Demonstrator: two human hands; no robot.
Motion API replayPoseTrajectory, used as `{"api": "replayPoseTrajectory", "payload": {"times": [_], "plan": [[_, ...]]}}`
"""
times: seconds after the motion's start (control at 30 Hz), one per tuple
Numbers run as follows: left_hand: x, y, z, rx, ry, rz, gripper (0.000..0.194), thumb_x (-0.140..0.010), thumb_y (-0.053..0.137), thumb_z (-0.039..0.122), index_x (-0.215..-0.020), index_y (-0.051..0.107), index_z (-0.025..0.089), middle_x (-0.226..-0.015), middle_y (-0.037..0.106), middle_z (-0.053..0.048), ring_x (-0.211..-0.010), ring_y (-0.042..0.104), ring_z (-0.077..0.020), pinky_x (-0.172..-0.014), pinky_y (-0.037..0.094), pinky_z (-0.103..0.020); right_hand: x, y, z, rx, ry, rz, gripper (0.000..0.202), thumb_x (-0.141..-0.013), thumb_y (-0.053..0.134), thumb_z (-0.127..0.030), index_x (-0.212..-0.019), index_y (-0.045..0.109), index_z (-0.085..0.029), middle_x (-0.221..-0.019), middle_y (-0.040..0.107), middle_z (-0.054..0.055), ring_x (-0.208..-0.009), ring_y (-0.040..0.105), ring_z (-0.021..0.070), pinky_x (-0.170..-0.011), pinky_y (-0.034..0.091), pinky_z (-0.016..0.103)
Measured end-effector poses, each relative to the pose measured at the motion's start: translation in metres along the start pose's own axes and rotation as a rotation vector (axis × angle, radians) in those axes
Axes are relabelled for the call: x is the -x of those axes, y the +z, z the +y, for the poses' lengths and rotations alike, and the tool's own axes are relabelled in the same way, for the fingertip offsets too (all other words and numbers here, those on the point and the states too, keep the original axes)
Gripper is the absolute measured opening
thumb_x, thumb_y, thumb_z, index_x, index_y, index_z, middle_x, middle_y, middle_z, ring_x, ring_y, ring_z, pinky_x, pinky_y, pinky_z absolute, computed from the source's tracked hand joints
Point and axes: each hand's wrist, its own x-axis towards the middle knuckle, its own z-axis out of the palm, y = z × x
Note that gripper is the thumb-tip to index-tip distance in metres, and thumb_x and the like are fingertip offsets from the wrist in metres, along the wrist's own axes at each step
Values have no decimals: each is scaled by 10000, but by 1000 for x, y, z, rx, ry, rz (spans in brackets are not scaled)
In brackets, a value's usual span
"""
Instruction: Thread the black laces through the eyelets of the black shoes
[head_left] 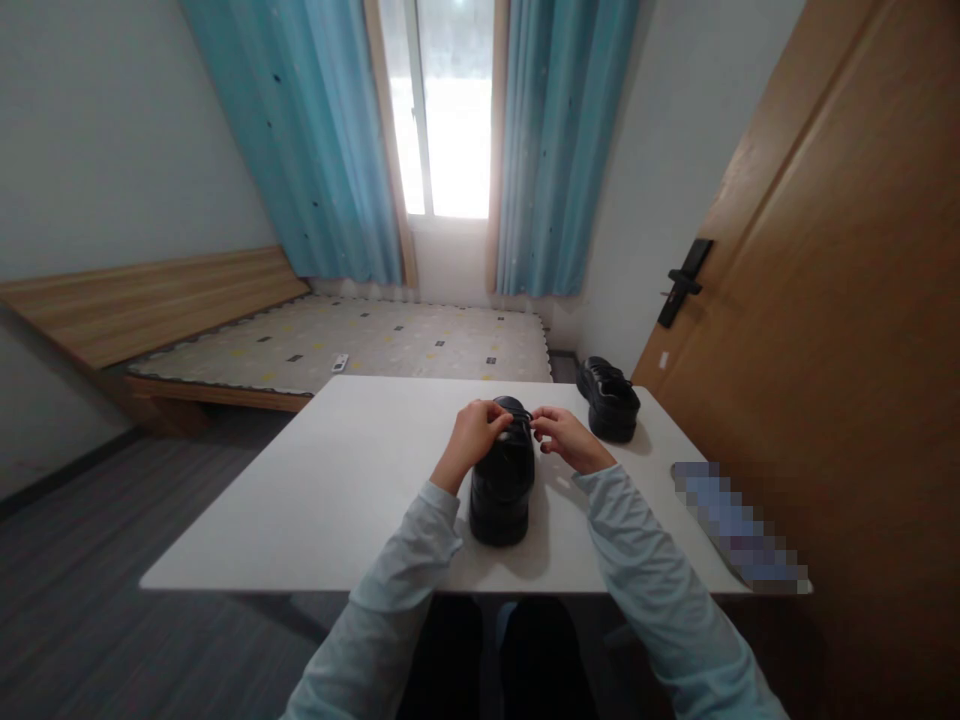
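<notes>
A black lace-up shoe (501, 512) stands upright on the white table, its heel toward me and its toe pointing away. My left hand (477, 430) reaches over the shoe's left side, thumb and fingers pinched on the shoelace (517, 411) at the front. On the other side, my right hand (564, 437) is bent, its thumb and index fingertips closed at the lace's right end; the other fingers curl below. The other black shoe (613, 408) sits at the table's far right, with laces across its top.
The white table (315, 500) spans the space before me. A flat, blurred-out item (735, 525) lies along its right edge. Beyond are a bed (420, 340) with a small white object (340, 362), blue curtains (322, 150) and a window. A wooden door (847, 300) stands close at right.
</notes>
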Motion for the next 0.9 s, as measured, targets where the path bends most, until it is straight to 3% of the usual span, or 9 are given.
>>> {"api": "replayPoseTrajectory", "payload": {"times": [0.2, 0.43, 0.6, 0.77, 0.9], "plan": [[1, -4, -10, 144, -40, 33, 168, -773, 612, 307, -768, 697, 161, -797, 720, -66, -735, 651, -189, -723, 497, -307, 2, -1, -4, -164, 51, -37, 212, -575, 681, -227, -698, 517, -174, -641, 505, -58, -524, 431, 60, -440, 287, 177], [2, -23, -34, 322, -80, 77, 267, -748, 577, 386, -756, 665, 133, -790, 705, -80, -732, 633, -182, -667, 495, -295, 2, -6, -8, -239, 101, -24, 208, -630, 677, -255, -700, 495, -182, -669, 559, -41, -510, 446, 62, -424, 267, 179], [4, -35, -43, 455, -184, 109, 282, -751, 555, 405, -800, 609, 132, -856, 707, -102, -751, 634, -178, -605, 493, -269, 1, -8, -7, -277, 126, -11, 197, -644, 658, -240, -707, 478, -191, -668, 576, -39, -492, 443, 64, -417, 265, 179], [4, -38, -42, 743, -224, 120, 284, -788, 548, 408, -848, 551, 130, -997, 692, -144, -889, 658, -195, -739, 531, -335, 0, -10, -6, -316, 132, -16, 231, -653, 695, -220, -741, 482, -199, -732, 627, -30, -524, 501, 73, -433, 309, 179], [3, -39, -43, 927, -189, 171, 264, -822, 546, 394, -855, 513, 134, -981, 697, -148, -920, 666, -197, -840, 516, -398, -1, -12, -5, -344, 154, 11, 245, -631, 699, -146, -805, 534, -197, -780, 654, -2, -556, 534, 84, -460, 366, 186]]}}
